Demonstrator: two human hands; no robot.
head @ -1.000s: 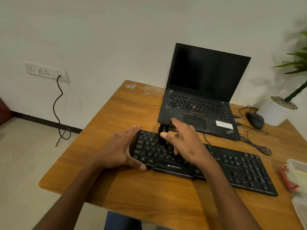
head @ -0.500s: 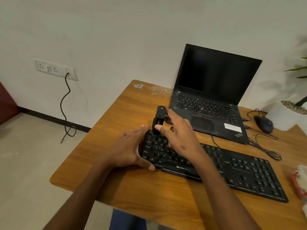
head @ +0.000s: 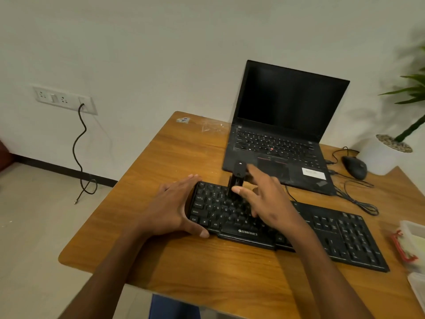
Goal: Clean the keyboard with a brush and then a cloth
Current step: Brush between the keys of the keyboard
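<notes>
Two hands — left hand (head: 171, 209) bracing keyboard (head: 340, 236), right hand (head: 268, 199) pinching upright brush (head: 236, 178).

The wooden table (head: 142, 229) carries a black keyboard (head: 340, 238) at its near edge, an open laptop (head: 282, 143) behind it, a black mouse (head: 355, 167) and a white plant pot (head: 383, 155) at the far right, and plastic containers (head: 411, 240) at the right edge.
</notes>
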